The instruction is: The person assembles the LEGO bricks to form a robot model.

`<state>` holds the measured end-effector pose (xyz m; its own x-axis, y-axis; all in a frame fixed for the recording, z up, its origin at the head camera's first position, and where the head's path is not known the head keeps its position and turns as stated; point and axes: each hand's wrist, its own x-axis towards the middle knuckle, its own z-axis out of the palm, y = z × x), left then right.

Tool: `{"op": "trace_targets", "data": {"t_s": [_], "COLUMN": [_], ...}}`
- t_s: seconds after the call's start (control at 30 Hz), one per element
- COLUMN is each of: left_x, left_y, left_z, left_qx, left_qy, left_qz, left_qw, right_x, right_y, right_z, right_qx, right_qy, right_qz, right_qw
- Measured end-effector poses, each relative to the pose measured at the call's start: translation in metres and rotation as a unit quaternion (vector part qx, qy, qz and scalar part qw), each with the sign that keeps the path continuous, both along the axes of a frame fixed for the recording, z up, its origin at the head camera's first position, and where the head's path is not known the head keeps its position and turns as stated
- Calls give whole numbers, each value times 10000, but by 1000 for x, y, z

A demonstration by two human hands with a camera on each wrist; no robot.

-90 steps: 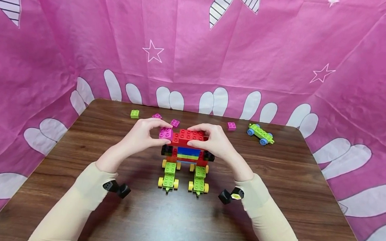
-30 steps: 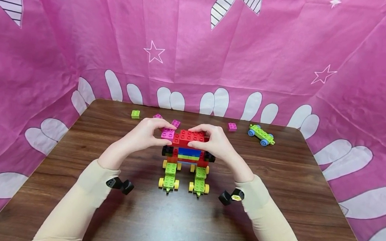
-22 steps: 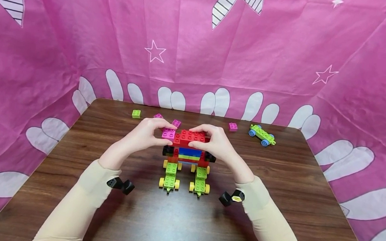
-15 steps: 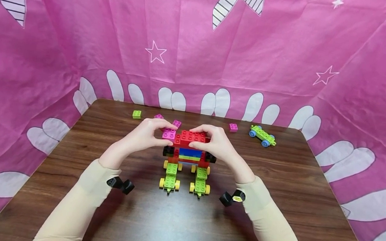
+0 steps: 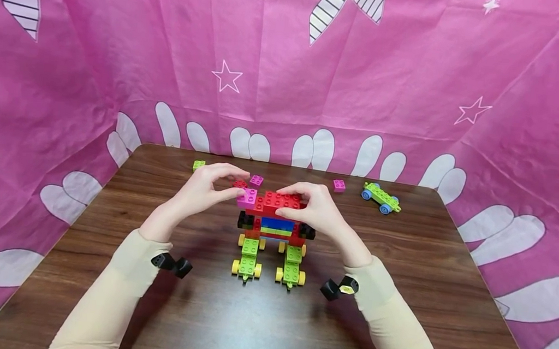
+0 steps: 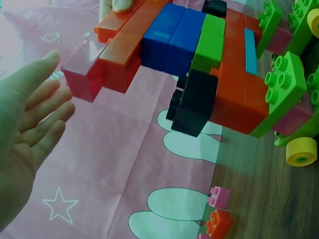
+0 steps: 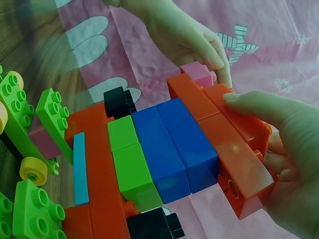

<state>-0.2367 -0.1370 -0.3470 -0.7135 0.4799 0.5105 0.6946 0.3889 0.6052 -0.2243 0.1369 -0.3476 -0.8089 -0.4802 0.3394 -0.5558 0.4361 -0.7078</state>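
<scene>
A tall brick figure in the middle of the table has red bars, blue and lime bricks (image 6: pixel 164 37), black side bricks (image 7: pixel 118 102) and lime wheeled bases (image 5: pixel 247 265) with yellow wheels. At its upper left end sits a pink brick (image 5: pixel 247 197). My left hand (image 5: pixel 201 191) is beside that brick, fingers loosely extended; the left wrist view shows a gap between fingertips and brick. With thumb in front and fingers behind, my right hand (image 5: pixel 315 207) grips the red brick (image 5: pixel 281 199) on top. Its fingers behind are partly hidden.
Behind the figure lie a small red brick (image 5: pixel 240 184), a pink brick (image 5: pixel 256 180) and, partly behind my left hand, a lime brick (image 5: pixel 198 165). Farther right are another pink brick (image 5: pixel 339 186) and a lime wheeled base (image 5: pixel 380 198) with blue wheels. Pink cloth hangs behind the table.
My left hand has let go of the pink brick, its fingers lifting up and left. The small red brick behind has come into sight. My right hand keeps its grip.
</scene>
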Motion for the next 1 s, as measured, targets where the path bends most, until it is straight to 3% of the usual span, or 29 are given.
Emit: {"op": "trace_targets", "data": {"t_s": [0.2, 0.47, 0.67, 1.0], "left_x": [-13, -27, -24, -10], "left_y": [-3, -9, -10, -4], "left_z": [-8, -26, -36, -38], "left_qx": [541, 797, 758, 747], "left_qy": [517, 228, -12, 121], "left_qz": [331, 772, 584, 290], "left_qw": [9966, 9936, 9954, 9967], "right_x": [1, 4, 4, 4], "right_y": [1, 1, 2, 4], "right_z": [0, 1, -1, -2], "right_qx": [6, 1, -18, 0], "right_qy": [315, 346, 216, -125], "right_qz": [78, 162, 171, 141], "right_qw": [9995, 9993, 9996, 9998]}}
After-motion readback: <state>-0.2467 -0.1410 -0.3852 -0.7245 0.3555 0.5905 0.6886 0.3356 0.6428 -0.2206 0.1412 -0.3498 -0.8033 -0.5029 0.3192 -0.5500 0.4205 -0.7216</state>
